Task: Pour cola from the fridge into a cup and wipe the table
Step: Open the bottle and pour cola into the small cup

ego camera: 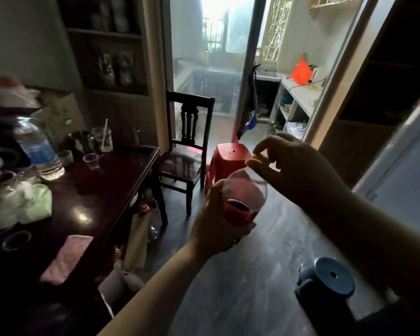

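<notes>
My left hand [216, 221] grips a cola bottle [244, 192] by its red label, held in the air over the floor right of the table. The bottle is clear at the top, with a little dark cola low inside. My right hand [294, 163] pinches the yellow cap [261, 157] at the bottle's neck. A small clear plastic cup [92, 161] stands on the dark wooden table [112, 190] near its far end. Another clear cup [16, 240] sits at the table's near left. A pink cloth [67, 258] lies flat on the table's near edge.
A big water bottle [38, 149], jars and plastic bags [27, 204] crowd the table's left side. A dark chair [187, 151] and a red stool [228, 161] stand beyond the table. A blue stool [325, 278] is on the floor at lower right. The fridge door [403, 161] is at the right.
</notes>
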Motion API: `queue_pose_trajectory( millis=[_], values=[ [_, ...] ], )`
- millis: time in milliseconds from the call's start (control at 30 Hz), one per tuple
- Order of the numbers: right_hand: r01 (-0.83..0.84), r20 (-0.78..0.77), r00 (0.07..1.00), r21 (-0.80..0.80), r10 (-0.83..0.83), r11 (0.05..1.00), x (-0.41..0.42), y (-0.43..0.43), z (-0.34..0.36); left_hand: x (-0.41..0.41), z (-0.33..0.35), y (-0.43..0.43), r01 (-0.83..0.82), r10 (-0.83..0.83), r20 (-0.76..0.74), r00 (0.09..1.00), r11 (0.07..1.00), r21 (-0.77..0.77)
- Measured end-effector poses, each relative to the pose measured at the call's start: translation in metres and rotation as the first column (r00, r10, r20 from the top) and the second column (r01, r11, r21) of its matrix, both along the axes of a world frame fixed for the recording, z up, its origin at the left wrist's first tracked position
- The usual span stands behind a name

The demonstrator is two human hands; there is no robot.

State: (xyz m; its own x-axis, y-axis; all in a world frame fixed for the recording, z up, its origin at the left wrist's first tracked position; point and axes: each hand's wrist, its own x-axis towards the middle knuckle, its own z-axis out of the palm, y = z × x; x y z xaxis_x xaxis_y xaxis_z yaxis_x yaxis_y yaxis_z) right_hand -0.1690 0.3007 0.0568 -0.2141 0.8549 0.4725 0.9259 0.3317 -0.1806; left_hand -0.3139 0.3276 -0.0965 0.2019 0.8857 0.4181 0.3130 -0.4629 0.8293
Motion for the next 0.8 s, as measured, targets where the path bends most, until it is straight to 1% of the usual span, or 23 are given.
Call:
queue_pose_trajectory(
  millis=[133,200,300,400,467,633,800],
  values=[
    [-0.053,-0.05,0.997,0.018,0.053,0.998,-0.046,0.04,-0.007,-0.05,-0.003,0.027,-0.116,0.116,0.013,0.993,0.993,-0.02],
    [-0.078,-0.092,0.993,-0.001,0.077,0.997,-0.063,0.057,-0.013,-0.07,-0.006,0.036,-0.163,0.163,-0.003,0.987,0.986,-0.024],
    [-0.151,-0.099,0.984,-0.03,0.147,0.988,-0.086,0.081,-0.019,-0.097,-0.008,0.045,-0.235,0.234,-0.042,0.971,0.971,-0.051],
    [-0.246,-0.129,0.963,-0.067,0.236,0.967,-0.107,0.104,-0.025,-0.116,-0.014,0.055,-0.25,0.249,-0.029,0.968,0.963,-0.097],
    [-0.308,-0.154,0.943,-0.079,0.294,0.948,-0.118,0.118,-0.031,-0.124,-0.02,0.061,-0.285,0.284,-0.025,0.958,0.952,-0.11],
    [-0.405,-0.163,0.907,-0.086,0.388,0.91,-0.124,0.153,-0.041,-0.133,-0.027,0.079,-0.407,0.397,-0.091,0.913,0.899,-0.164],
    [-0.484,-0.182,0.869,-0.123,0.459,0.867,-0.109,0.205,-0.048,-0.117,-0.026,0.116,-0.443,0.438,-0.068,0.897,0.881,-0.167]
  ],
)
